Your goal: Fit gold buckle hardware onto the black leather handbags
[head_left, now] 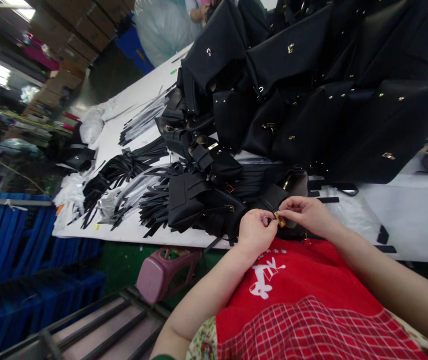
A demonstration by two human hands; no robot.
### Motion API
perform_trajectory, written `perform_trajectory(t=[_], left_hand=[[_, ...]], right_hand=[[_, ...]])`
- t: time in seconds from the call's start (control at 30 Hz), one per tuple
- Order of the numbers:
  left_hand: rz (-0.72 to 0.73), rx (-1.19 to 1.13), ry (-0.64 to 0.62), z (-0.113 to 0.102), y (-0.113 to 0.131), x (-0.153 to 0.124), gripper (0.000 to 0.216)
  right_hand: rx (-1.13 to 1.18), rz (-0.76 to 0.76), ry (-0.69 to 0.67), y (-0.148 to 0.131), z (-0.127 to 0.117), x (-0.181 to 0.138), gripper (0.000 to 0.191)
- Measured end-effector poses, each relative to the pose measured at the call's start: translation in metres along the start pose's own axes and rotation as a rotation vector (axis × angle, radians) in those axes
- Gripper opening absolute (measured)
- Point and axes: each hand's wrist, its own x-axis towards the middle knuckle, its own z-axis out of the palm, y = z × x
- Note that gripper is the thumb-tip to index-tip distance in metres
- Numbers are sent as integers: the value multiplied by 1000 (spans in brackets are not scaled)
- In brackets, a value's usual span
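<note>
At the table's front edge, close to my red apron, both hands meet over a small black bag [272,198]. A gold-coloured metal fitting [280,219] on it lies between my fingertips. My left hand [258,232] is closed, thumb and fingers pinching the fitting from the left. From the right, my right hand [307,212] pinches at the fitting's upper side with thumb and forefinger. The fitting's exact kind is too small to make out, and fingers partly cover it. Left of my hands rest several small black bags [186,200] with gold-coloured hardware.
Large black bags [304,120] are heaped across the far side of the white table [416,215]. Bundles of black straps [124,167] lie to the left. Below the edge stands a pink stool [157,275], near blue pallets [11,235]. Another person's hand [199,13] shows at the top.
</note>
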Motion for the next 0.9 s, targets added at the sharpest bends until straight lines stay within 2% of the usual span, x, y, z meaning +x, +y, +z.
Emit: perform_trajectory(t=[0.13, 0.27, 0.53, 0.73, 0.9], left_hand=[[7, 16, 57, 3, 2, -4, 17], [-30, -25, 98, 9, -3, -7, 13], [-70, -67, 149, 8, -7, -5, 11], [-147, -198, 119, 4, -3, -3, 13], [-271, -377, 82, 3, -2, 1, 15]], right_hand=[[31, 73, -32, 0, 0, 4, 36], [-2, 52, -105, 3, 1, 7, 33], [-277, -170, -129, 2, -3, -5, 25], [-377, -228, 5, -4, -5, -14, 24], [-664, -456, 24, -12, 2, -27, 20]])
